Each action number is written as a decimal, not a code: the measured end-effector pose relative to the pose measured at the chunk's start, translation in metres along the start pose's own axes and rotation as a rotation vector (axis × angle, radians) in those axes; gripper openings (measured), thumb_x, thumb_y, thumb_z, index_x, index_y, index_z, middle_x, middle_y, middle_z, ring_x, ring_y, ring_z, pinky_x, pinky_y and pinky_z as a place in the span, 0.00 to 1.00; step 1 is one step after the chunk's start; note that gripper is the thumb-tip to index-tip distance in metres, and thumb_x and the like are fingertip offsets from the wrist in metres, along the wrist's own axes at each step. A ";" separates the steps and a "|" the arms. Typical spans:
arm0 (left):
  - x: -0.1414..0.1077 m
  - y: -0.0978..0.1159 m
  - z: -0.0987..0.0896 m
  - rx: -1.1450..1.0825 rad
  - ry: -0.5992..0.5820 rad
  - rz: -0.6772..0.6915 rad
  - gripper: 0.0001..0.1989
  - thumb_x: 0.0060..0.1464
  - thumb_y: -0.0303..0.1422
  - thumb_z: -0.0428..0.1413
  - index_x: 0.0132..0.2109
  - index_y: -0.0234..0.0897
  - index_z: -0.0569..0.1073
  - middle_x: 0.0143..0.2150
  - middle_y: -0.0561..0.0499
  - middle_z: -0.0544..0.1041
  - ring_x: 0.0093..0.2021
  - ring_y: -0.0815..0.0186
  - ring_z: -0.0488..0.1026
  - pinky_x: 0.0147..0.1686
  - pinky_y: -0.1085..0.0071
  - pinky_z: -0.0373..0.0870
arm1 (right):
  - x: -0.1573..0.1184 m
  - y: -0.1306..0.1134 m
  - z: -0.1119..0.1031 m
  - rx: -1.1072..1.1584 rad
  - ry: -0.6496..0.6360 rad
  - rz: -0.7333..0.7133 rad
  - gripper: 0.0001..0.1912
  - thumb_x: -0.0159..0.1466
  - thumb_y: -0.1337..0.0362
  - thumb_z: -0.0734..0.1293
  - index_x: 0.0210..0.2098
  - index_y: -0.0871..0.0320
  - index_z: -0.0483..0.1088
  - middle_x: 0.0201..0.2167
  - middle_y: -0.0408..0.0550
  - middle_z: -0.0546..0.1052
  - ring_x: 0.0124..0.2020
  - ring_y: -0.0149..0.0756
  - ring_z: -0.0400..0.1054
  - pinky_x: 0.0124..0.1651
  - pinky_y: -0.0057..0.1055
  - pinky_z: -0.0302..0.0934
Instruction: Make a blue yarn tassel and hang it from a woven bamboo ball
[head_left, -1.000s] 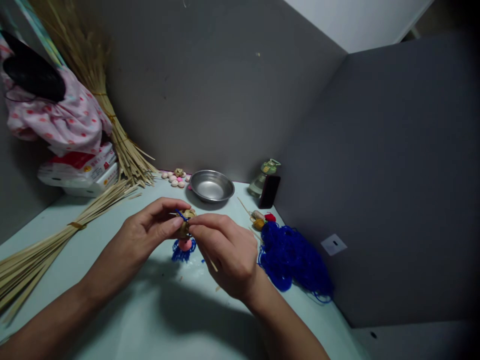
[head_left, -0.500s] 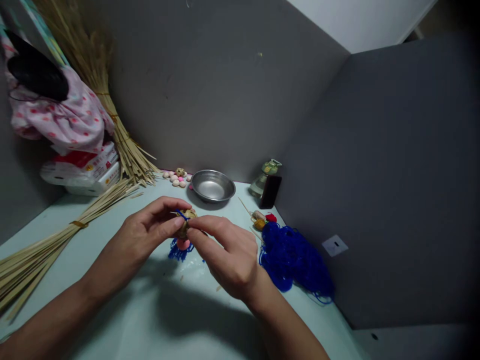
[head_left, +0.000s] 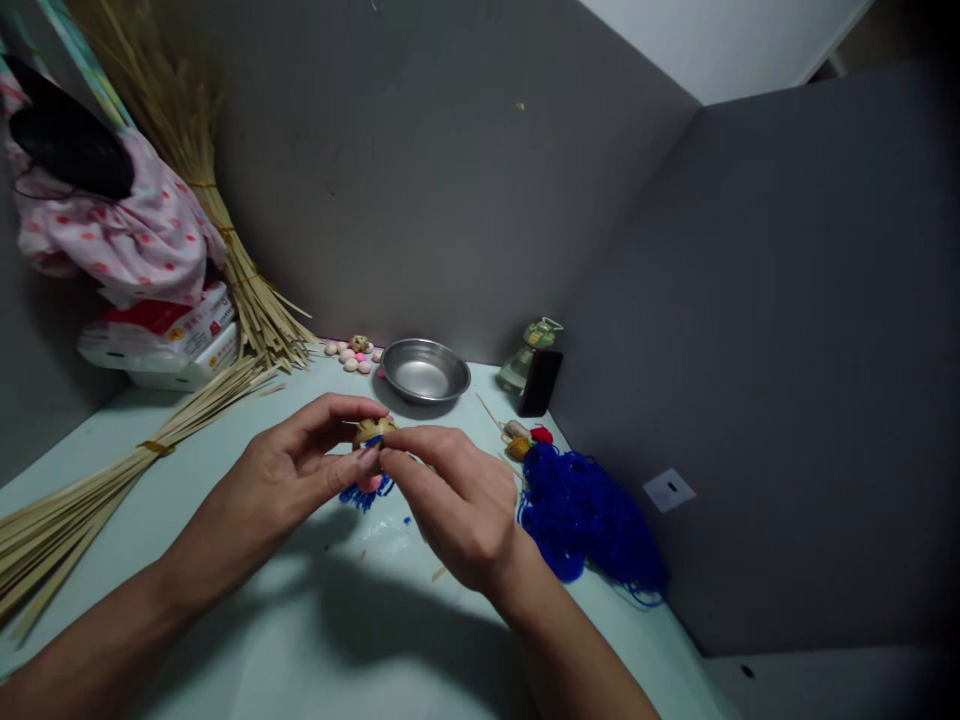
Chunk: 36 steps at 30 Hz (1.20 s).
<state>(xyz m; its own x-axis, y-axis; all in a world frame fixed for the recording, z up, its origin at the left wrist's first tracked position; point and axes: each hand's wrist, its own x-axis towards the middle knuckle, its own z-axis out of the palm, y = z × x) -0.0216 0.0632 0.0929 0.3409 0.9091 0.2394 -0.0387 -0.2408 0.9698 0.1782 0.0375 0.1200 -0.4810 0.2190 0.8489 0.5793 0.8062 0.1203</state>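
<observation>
A small woven straw ball (head_left: 377, 428) is held above the table between the thumb and fingers of my left hand (head_left: 292, 460). Blue yarn (head_left: 373, 441) crosses the ball's near side. My right hand (head_left: 461, 505) is closed in a pinch at that side, its thumb and forefinger at the yarn; the exact grip is partly hidden. Below the ball, partly behind my left thumb, a pink rounded thing (head_left: 370, 483) shows, with a blue yarn fringe (head_left: 365, 496) around it.
A metal bowl (head_left: 425, 373) stands at the back beside several pale and pink egg-shaped pieces (head_left: 351, 365). Bundled straw strips (head_left: 135, 470) lie on the left. To the right are a heap of blue yarn (head_left: 585, 510), a dark phone (head_left: 541, 383) and a glass bottle (head_left: 517, 368).
The straw ball has turned between my fingers, so the blue yarn across it sits lower and shows less. My right fingertips have shifted slightly up and right. The blue fringe below has moved a little.
</observation>
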 end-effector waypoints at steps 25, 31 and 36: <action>-0.002 0.006 0.001 -0.058 0.004 -0.067 0.10 0.67 0.44 0.59 0.52 0.52 0.75 0.38 0.57 0.82 0.37 0.66 0.81 0.42 0.72 0.76 | -0.002 -0.002 -0.002 0.051 -0.027 0.023 0.13 0.75 0.73 0.61 0.45 0.64 0.78 0.43 0.53 0.84 0.45 0.31 0.79 0.50 0.22 0.74; -0.002 0.009 0.002 -0.007 0.014 -0.053 0.11 0.66 0.45 0.59 0.52 0.50 0.75 0.33 0.56 0.81 0.36 0.62 0.80 0.38 0.69 0.76 | -0.002 -0.001 -0.003 0.071 -0.060 0.033 0.13 0.75 0.72 0.61 0.45 0.66 0.79 0.44 0.55 0.84 0.46 0.33 0.79 0.48 0.25 0.76; -0.003 0.012 0.003 0.035 0.030 -0.053 0.13 0.65 0.46 0.59 0.52 0.49 0.75 0.33 0.55 0.82 0.35 0.60 0.81 0.37 0.67 0.77 | -0.001 0.000 -0.002 0.040 -0.050 0.013 0.12 0.74 0.73 0.62 0.46 0.65 0.79 0.44 0.54 0.84 0.46 0.34 0.80 0.48 0.27 0.76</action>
<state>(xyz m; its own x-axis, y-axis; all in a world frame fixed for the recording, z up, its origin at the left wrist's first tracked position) -0.0198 0.0566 0.1037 0.3135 0.9305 0.1894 0.0119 -0.2033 0.9790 0.1798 0.0361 0.1195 -0.5064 0.2557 0.8235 0.5593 0.8243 0.0880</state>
